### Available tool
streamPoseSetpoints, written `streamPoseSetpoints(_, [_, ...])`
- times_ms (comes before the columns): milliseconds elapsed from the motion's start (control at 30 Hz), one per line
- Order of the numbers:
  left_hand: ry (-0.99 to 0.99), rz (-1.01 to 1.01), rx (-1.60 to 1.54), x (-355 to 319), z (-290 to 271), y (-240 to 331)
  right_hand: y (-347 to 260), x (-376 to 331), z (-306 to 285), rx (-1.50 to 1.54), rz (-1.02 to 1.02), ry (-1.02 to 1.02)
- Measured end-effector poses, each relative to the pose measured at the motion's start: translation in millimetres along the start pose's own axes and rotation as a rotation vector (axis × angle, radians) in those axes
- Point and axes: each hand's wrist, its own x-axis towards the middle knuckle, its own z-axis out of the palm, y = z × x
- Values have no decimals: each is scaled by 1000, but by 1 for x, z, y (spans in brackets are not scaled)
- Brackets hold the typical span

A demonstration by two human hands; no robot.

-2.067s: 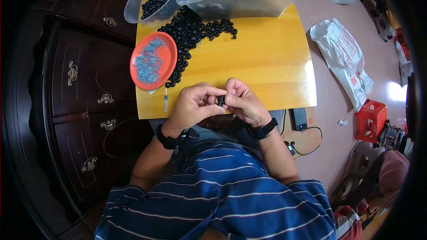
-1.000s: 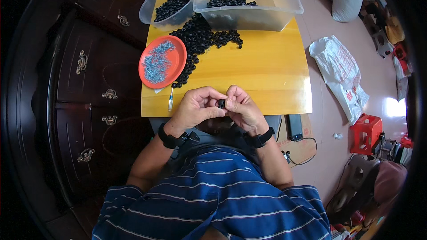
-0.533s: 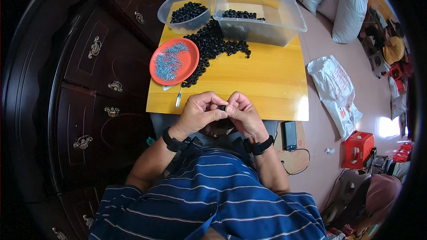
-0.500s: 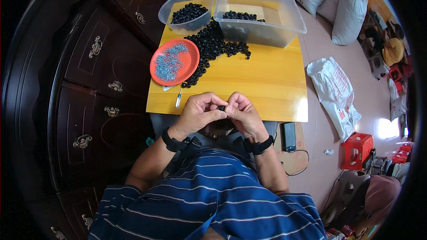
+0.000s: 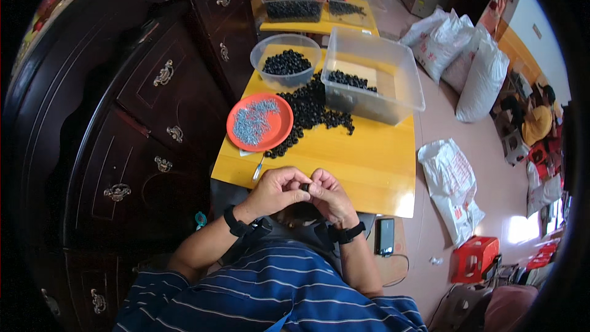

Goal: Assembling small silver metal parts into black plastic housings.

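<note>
Pinching a small black part [image 5: 305,187] between the fingertips of both hands, the person is holding it right at the near edge of the yellow table [image 5: 369,160]. The left hand [image 5: 278,189] is curling in from one side and the right hand [image 5: 330,195] from the other, so the fingers of both are closed together on the piece, and the two hands are touching each other around it. Most of the part is hidden by the fingers; only a dark spot is showing where they are meeting.

Just beyond the grip and to its left, a slim pale tool [image 5: 257,170] is lying on the table, pointing toward the left hand. Farther out on that same side, an orange plate [image 5: 279,128] is sitting with a scatter of small grey metal bits on it. A loose heap of black parts [image 5: 307,107] is spreading across the table straight ahead of the grip, touching the plate's far rim. Past the heap, a round clear bowl [image 5: 286,61] is holding more black pieces, and to the right of it a rectangular clear bin [image 5: 375,77] is holding a few as well.

Both wrists are wearing dark bands, below the grip. A dark wooden dresser [image 5: 141,117] is standing close along the table's left.
</note>
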Motion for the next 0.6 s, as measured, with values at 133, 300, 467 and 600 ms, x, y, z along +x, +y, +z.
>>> streamPoseSetpoints(133, [-14,-30,13,2,-4,4,-5,6,-5,-52,10,27])
streamPoseSetpoints(300, [-24,-30,140,12,-14,-10,-9,13,-16,-206,37,28])
streamPoseSetpoints(467, [-290,-358,310,43,-60,-13,-6,17,-30,-246,76,108])
streamPoseSetpoints(600, [-127,-296,430,110,-121,0,-6,13,-53,170,14,58])
